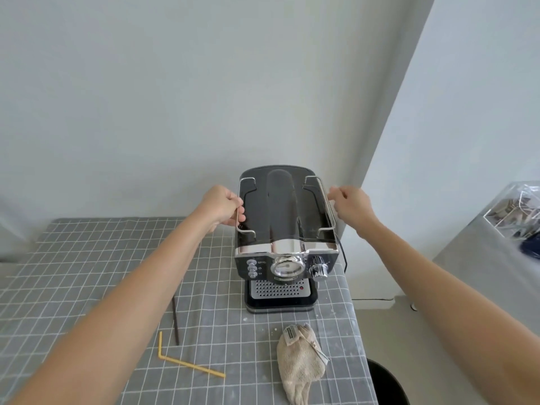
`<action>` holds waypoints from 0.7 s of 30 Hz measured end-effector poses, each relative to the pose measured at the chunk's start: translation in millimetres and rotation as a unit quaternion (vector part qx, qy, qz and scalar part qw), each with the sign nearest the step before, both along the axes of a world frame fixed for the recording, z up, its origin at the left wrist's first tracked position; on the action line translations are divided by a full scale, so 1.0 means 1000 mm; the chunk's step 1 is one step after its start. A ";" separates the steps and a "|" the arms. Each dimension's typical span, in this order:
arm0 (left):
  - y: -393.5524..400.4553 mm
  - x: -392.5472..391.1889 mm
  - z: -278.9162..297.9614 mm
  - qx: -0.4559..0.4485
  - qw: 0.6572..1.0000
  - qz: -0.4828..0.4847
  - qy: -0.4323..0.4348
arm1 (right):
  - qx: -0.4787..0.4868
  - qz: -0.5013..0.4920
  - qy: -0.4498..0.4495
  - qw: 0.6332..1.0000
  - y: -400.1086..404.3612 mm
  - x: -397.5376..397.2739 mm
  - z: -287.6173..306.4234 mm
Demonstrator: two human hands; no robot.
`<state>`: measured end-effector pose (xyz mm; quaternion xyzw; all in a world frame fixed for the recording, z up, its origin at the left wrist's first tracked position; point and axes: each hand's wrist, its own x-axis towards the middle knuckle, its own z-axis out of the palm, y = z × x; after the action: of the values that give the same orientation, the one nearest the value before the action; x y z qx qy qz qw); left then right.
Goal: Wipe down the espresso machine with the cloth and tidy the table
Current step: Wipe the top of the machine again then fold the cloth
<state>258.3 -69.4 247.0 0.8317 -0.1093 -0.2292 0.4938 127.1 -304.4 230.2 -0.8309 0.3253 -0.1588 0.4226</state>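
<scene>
A black and chrome espresso machine stands at the back right of the table, its front facing me. My left hand grips the wire rail on the machine's left top edge. My right hand is at the right side of the machine, fingers curled by the right wire rail; whether it holds the rail I cannot tell. A beige cloth lies crumpled on the table in front of the machine, touched by neither hand.
The table wears a grey checked cover. A bent yellow straw and a dark straw lie left of the cloth. A black bin stands past the table's right edge. A clear box sits on another surface at right.
</scene>
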 end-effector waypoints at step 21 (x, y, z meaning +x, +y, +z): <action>-0.002 -0.013 -0.032 0.136 0.959 0.008 -0.250 | 0.075 0.186 0.074 0.977 0.125 -0.156 -0.151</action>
<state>245.0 -71.6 215.2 0.9225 -0.1908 -0.0229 0.3347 -28.5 -179.8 78.9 -0.8523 0.2062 0.0099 0.4806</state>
